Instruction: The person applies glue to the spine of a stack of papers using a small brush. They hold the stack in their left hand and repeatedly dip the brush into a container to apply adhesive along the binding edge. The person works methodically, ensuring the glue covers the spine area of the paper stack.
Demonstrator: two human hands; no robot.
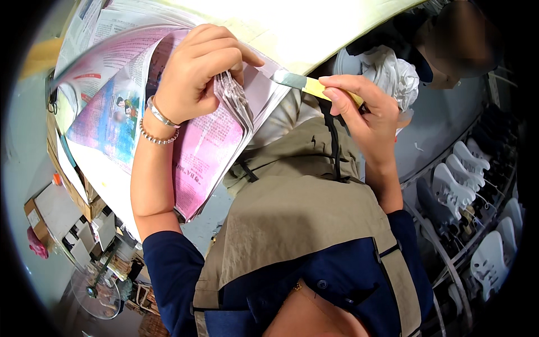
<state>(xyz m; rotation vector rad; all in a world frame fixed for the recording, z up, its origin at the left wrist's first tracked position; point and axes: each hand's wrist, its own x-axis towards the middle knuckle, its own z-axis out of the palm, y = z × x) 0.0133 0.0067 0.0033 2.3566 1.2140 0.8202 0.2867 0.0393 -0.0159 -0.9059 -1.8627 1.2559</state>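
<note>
My left hand [205, 70] is closed with its fingers curled over the bunched edge of a stack of newspapers [210, 140] printed in pink, blue and white. The stack lies over the corner of a pale table, and its near sheets hang past the edge. In my right hand [365, 106] is a knife [291, 79] with a yellow handle and a flat grey blade, pinched between thumb and fingers. The blade points left, its tip by the papers' right edge near my left fingertips. Whether it touches the paper I cannot tell.
The pale tabletop [269, 28] stretches away at the top. A crumpled white bag or cloth [393, 73] is beyond my right hand, with another person [460, 45] at the upper right. White shoe-shaped pieces [452, 185] line metal racks on the right. A fan [96, 291] stands lower left.
</note>
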